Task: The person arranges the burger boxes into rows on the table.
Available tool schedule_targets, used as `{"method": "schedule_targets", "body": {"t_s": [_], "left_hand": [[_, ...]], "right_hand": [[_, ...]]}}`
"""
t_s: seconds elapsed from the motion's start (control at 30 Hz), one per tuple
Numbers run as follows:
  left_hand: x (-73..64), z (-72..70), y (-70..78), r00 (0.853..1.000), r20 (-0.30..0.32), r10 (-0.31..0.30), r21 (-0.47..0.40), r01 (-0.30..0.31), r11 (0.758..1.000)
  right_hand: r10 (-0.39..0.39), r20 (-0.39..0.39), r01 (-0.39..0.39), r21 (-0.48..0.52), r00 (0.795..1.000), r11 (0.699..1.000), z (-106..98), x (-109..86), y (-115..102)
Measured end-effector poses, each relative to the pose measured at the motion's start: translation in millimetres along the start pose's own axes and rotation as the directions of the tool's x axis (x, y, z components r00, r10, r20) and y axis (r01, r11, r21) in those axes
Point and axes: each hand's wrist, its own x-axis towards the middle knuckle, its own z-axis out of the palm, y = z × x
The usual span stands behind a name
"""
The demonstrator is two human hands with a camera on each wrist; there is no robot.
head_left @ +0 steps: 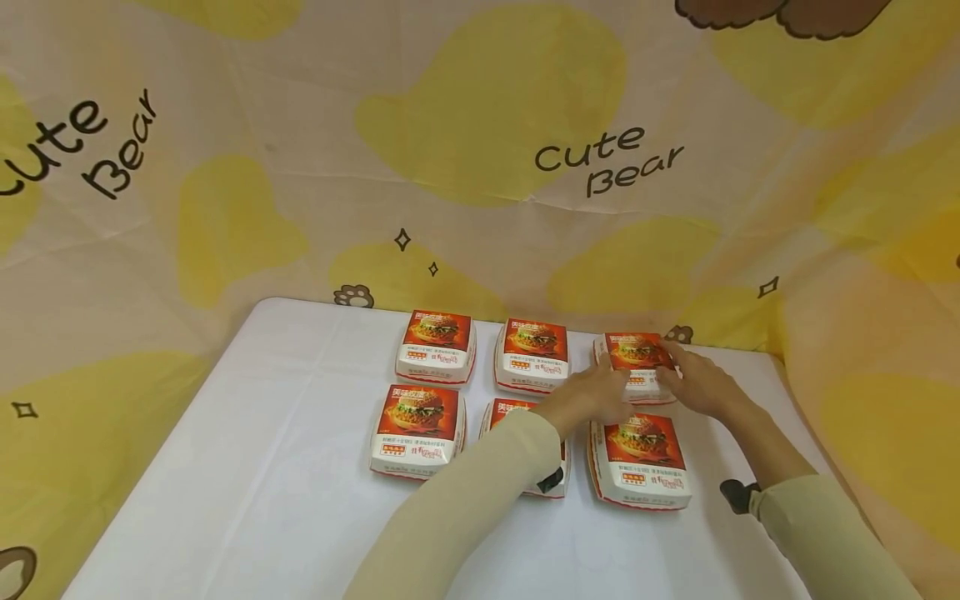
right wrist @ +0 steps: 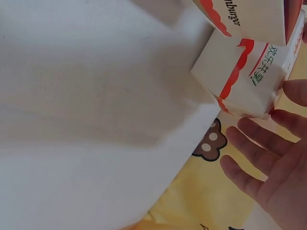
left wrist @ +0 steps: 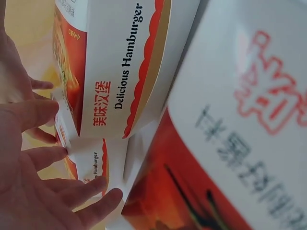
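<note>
Hamburger boxes, white with a red burger picture on the lid, lie closed in two rows of three. My hands flank the back right hamburger box (head_left: 639, 352). On its left side is my left hand (head_left: 594, 393), fingers extended and spread, at or near the box edge. At its right side, the fingertips of my right hand (head_left: 705, 385) touch or nearly touch the far corner. In the right wrist view, my right hand (right wrist: 283, 165) has loosely bent fingers by that box (right wrist: 252, 79). The front right hamburger box (head_left: 643, 454) sits just nearer to me.
The left forearm partly covers the front middle hamburger box (head_left: 504, 410). Further left are the front left box (head_left: 416, 433), back left box (head_left: 435, 346) and back middle box (head_left: 531, 354). Behind the white table (head_left: 247, 467) hangs a yellow patterned cloth (head_left: 450, 108).
</note>
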Motion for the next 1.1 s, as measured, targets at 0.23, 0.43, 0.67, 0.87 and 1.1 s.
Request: {"method": "schedule_targets", "body": {"t_s": [0.23,0.43,0.67,0.87,1.1], "left_hand": [[-2.9,1.1,-0.6,0.999,0.028,-0.020,-0.047,0.021,0.999],[-2.5,2.3,-2.0,1.000,0.022,-0.004,-0.027,0.005,1.000],[-3.5,0.6,-2.5,1.000,0.003,0.012,0.007,-0.012,1.000],[-6.3,-1.5,-0.9,1.000,0.024,0.011,0.028,-0.011,1.000],[-9.2,-4.0,1.0,0.999,0.044,-0.005,0.065,0.002,0.998]], "right_hand": [[-0.004,-0.011,0.004,-0.003,1.000,1.000,0.0,-1.0,0.2],[-0.004,-0.009,0.004,0.010,1.000,1.000,1.3,0.6,0.5],[-0.032,-0.016,0.032,0.017,0.999,0.999,4.1,3.1,1.0],[-0.030,-0.009,0.030,0.025,1.000,0.999,5.5,1.9,-5.1],[-0.030,-0.005,0.030,0.035,1.000,0.999,5.9,0.2,-10.4]]}}
